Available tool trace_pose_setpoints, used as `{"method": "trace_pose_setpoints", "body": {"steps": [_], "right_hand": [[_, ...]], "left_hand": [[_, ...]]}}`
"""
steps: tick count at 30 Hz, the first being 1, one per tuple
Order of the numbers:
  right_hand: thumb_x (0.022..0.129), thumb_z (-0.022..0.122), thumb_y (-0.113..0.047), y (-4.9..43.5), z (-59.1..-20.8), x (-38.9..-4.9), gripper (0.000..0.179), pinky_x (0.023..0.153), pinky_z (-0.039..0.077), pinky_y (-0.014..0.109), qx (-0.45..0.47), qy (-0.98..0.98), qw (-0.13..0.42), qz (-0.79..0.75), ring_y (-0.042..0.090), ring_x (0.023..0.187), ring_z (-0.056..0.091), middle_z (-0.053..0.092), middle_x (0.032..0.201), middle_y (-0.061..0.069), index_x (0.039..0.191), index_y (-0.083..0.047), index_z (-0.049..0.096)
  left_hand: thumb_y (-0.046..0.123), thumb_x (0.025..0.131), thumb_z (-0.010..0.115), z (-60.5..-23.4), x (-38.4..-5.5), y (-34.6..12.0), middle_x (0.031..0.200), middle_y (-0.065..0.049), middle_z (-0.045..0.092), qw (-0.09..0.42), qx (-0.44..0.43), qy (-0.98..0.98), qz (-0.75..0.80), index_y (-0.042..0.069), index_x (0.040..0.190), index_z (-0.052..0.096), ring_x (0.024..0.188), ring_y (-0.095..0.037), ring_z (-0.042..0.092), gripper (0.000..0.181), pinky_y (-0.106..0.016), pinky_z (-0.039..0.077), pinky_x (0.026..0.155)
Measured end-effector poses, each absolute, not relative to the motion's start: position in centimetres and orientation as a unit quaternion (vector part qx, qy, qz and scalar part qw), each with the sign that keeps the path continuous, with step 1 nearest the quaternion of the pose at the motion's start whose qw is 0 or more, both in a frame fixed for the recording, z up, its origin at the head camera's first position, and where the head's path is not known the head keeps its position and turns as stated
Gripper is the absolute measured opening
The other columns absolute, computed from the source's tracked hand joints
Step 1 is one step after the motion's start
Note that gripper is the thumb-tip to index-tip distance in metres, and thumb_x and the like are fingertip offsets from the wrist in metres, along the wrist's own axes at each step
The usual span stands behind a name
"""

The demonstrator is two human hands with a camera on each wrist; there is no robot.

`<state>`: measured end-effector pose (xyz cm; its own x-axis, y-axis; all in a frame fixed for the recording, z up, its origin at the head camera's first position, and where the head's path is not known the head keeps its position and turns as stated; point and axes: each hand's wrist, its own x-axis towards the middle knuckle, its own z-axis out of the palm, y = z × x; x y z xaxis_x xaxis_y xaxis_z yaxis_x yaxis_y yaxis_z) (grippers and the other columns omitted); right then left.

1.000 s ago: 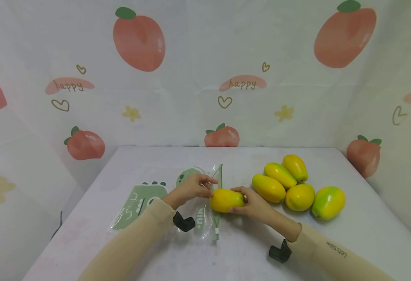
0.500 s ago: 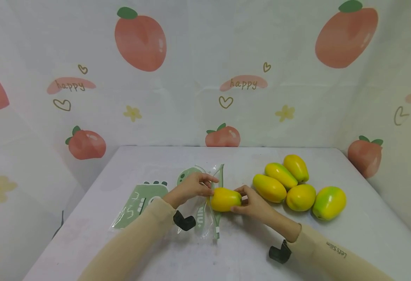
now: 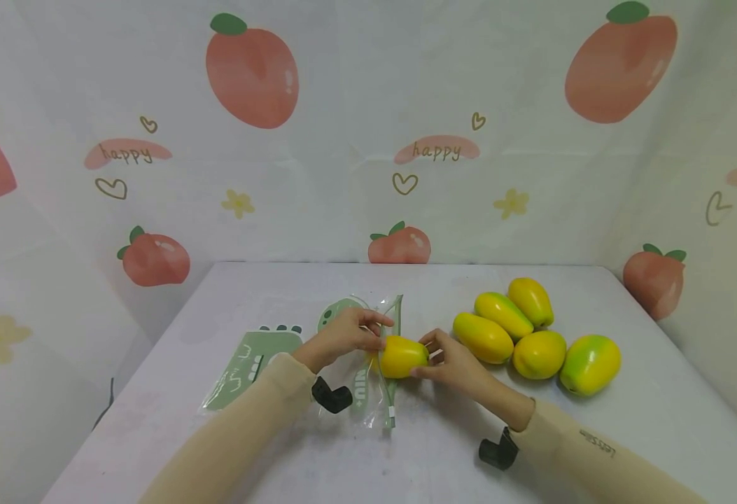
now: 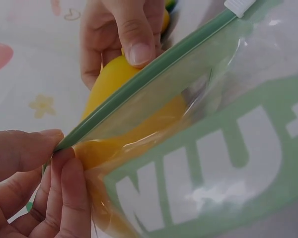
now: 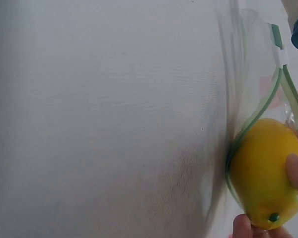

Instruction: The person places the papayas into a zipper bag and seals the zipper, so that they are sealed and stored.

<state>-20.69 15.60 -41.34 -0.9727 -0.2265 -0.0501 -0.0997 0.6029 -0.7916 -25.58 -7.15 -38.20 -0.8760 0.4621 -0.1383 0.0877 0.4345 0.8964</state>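
A clear zip bag with green print and a green zip edge lies at the middle of the table, its mouth parted toward the right. My left hand pinches the rim of that mouth between thumb and fingers, plain in the left wrist view at the green zip strip. In the mouth sits a yellow mango, partly inside the bag, its stem end outside. My right hand holds the mango by that stem end. Through the clear film, the mango's inner end shows in the left wrist view.
Several more yellow-green mangoes lie grouped at the right on the white table. A second green-printed bag lies flat at the left, partly behind the left forearm. A patterned cloth backdrop stands behind the table.
The mango has moved slightly left, deeper into the bag's mouth, with my right hand following it. My left hand keeps its pinch on the bag's rim.
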Motion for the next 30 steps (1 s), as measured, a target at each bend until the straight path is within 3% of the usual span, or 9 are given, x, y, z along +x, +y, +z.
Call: {"method": "trace_pose_setpoints", "body": {"steps": [15, 30], "right_hand": [[0.083, 0.076, -0.018, 14.94, -41.36, -20.68, 0.048, 0.086, 0.055, 0.038, -0.066, 0.891, 0.082, -0.441, 0.024, 0.101, 0.065, 0.062, 0.123, 0.01, 0.124, -0.002, 0.056], [0.081, 0.078, -0.016, 14.77, -41.32, -20.7, 0.044, 0.087, 0.055, 0.04, -0.061, 0.884, 0.07, -0.459, 0.026, 0.1, 0.066, 0.064, 0.118, 0.011, 0.119, -0.002, 0.06]], "left_hand": [[0.006, 0.083, 0.07, -37.75, -25.56, -7.09, 0.089, -0.005, 0.055, 0.189, 0.173, 0.819, 0.514, 0.002, 0.121, 0.065, 0.08, -0.017, 0.053, 0.038, -0.023, 0.051, 0.073], [0.006, 0.083, 0.07, -37.76, -25.8, -6.92, 0.087, -0.004, 0.055, 0.189, 0.174, 0.82, 0.512, 0.003, 0.121, 0.065, 0.078, -0.016, 0.052, 0.039, -0.021, 0.048, 0.069]]}}
